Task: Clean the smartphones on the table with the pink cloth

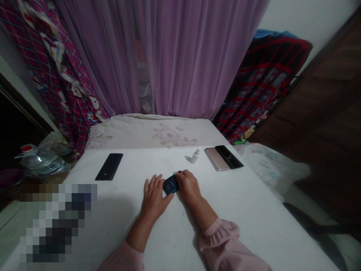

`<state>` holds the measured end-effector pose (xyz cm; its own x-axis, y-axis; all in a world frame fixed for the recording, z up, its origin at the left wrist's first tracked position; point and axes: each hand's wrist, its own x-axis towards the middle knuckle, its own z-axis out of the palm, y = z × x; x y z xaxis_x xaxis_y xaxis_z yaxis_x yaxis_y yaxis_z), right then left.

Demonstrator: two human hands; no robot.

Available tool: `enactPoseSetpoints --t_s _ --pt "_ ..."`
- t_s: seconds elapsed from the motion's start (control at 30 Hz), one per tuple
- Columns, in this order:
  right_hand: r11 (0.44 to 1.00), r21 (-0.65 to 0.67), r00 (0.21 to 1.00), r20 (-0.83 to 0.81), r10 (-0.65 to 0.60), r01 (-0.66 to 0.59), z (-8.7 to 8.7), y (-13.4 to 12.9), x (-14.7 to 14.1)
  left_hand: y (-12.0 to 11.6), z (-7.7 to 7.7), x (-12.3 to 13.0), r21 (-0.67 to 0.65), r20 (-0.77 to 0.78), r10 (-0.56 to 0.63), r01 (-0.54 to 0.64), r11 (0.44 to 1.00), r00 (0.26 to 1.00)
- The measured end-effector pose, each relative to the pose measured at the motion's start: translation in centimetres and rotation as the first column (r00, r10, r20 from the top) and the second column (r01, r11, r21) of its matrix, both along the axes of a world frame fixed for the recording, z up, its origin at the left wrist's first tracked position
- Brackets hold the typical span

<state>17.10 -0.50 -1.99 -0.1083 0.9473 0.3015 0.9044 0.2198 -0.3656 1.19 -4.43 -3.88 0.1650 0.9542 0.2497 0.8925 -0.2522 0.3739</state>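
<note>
Head view: left hand point(153, 194) and right hand point(188, 186) at a dark blue phone point(171, 184)

The phone sits between the hands on a white table point(225, 210). Right fingers curl over its far end, gripping it; the left hand lies spread flat, its thumb touching the phone's near edge. Farther off are a black phone point(108, 166), a white spray bottle point(195, 156), and a second black phone point(229, 156) resting on a rose-gold phone point(213, 159).

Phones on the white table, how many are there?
4. A flat black smartphone lies at left; a dark blue phone sits between the left hand and right hand; a black phone overlaps a rose-gold phone at right.
</note>
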Motion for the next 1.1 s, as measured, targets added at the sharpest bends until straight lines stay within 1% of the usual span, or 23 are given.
enactPoseSetpoints --t_s 0.1,0.17,0.33,0.4,0.47,0.53,0.63,0.7,0.77,0.87,1.0,1.1 --pt "0.992 -0.008 0.992 -0.012 0.126 -0.126 -0.2 -0.9 -0.8 0.0 -0.2 -0.1 0.008 -0.001 0.002 -0.002 1.0 1.0" --pt "0.989 -0.03 0.989 -0.024 0.144 -0.144 -0.2 -0.6 -0.5 0.0 -0.3 -0.1 0.013 0.002 0.001 -0.001 1.0 1.0" --pt "0.995 -0.088 0.999 0.013 -0.039 0.04 0.6 2.2 1.6 0.1 -0.1 -0.1 -0.004 0.014 -0.003 0.003 1.0 1.0" --pt "0.991 -0.11 0.997 0.041 -0.068 0.072 0.9 2.6 1.9 0.1 -0.1 -0.1 -0.009 0.018 -0.001 0.001 1.0 1.0" --pt "0.988 -0.131 0.995 0.075 -0.07 0.079 1.2 2.1 1.4 0.1 -0.2 -0.1 -0.012 0.018 0.001 -0.001 1.0 1.0" --pt "0.99 -0.14 0.995 0.1 -0.024 0.037 1.3 1.1 0.2 0.2 -0.3 -0.2 -0.016 0.013 -0.006 0.006 1.0 1.0" --pt "0.984 -0.144 0.985 0.119 0.122 -0.105 1.5 -0.4 -1.7 0.2 -0.5 -0.4 -0.029 -0.009 -0.022 0.021 0.999 1.0" --pt "0.973 -0.158 0.972 0.136 0.192 -0.17 1.7 -0.8 -2.4 0.3 -0.6 -0.5 -0.038 -0.022 -0.034 0.033 0.999 0.999" --pt "0.964 -0.188 0.962 0.167 0.218 -0.186 2.0 -0.4 -2.2 0.3 -0.7 -0.5 -0.031 -0.026 -0.036 0.035 0.999 0.999" --pt "0.962 -0.225 0.949 0.237 0.206 -0.153 2.6 0.9 -0.6 0.3 -0.7 -0.5 -0.01 -0.029 -0.023 0.023 1.0 0.999" --pt "0.967 -0.25 0.944 0.302 0.131 -0.054 3.0 2.2 1.8 0.3 -0.9 -0.5 -0.016 -0.043 -0.033 0.032 0.999 0.999" --pt "0.967 -0.254 0.944 0.312 0.108 -0.026 2.9 2.0 1.5 0.4 -1.0 -0.5 -0.021 -0.062 -0.045 0.044 0.999 0.997"
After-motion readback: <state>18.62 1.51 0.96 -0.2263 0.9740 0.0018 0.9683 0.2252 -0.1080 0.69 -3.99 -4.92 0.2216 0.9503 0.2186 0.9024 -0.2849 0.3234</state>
